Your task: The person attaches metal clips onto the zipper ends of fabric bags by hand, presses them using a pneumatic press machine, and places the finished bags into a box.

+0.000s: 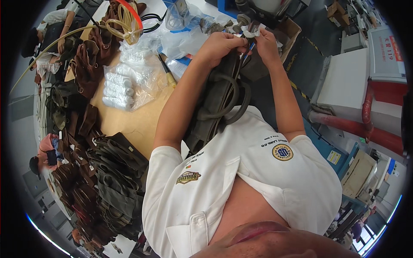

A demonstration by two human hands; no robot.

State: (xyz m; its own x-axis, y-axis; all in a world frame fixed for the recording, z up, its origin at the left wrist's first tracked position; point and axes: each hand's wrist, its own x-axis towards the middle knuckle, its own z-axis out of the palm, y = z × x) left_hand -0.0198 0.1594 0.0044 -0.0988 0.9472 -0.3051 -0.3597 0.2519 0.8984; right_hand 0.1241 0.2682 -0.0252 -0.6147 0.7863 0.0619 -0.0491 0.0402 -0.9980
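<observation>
A dark leather handbag (pixel 211 124) with a long metal zipper and two rounded handles (pixel 234 96) leans against my shirt, its far end reaching up to my hands. My left hand (pixel 225 46) is closed in a pinch close to the zipper's far end. Just to its right, my right hand (pixel 266 43) is also closed, fingertips together. Between them shows a small crumpled white scrap (pixel 250 32), with a thin blue piece (pixel 247 55) below it. What each set of fingertips grips is too small to make out.
Wrapped white rolls (pixel 118 90) in clear plastic lie on the wooden table (pixel 133 122) at left, near a yellow-handled tool (pixel 170 78). Brown and dark bags (pixel 118 172) crowd the left side. A machine (pixel 258 8) stands ahead, a cardboard box (pixel 289 32) beside it; red pipes (pixel 344 122) run at right.
</observation>
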